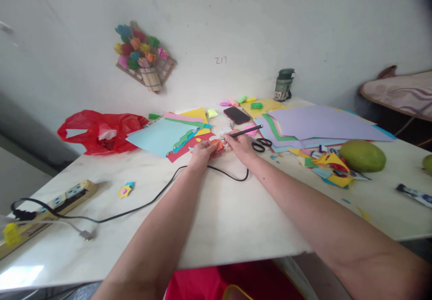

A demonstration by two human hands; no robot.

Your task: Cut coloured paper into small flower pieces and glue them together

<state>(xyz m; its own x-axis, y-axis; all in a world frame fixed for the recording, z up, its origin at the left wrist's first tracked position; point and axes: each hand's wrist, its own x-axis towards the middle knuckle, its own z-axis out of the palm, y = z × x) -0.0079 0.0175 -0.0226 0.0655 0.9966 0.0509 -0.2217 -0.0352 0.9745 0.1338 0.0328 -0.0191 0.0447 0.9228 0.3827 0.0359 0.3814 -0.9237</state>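
Observation:
At the middle of the table, my left hand (pixel 203 151) is closed on a small round orange paper piece (pixel 217 145). Close on its right, my right hand (pixel 240 146) grips a slim black pen (pixel 248 131), its rear end sloping up to the right. The pen's writing tip is too small to make out. Black-handled scissors (pixel 259 145) lie just right of my right hand, their blades partly hidden. Red paper (pixel 178 152) and light blue sheets (pixel 158 137) spread to the left of my left hand. Behind both hands rests a dark phone (pixel 236 115).
A black cable (pixel 162 191) runs across the table from a power strip (pixel 64 199). A red plastic bag (pixel 114 122) sits at the back left. On the right are purple sheets (pixel 324 122), paper scraps (pixel 332 167), and a green mango (pixel 362 155). A dark bottle (pixel 284 85) stands by the wall.

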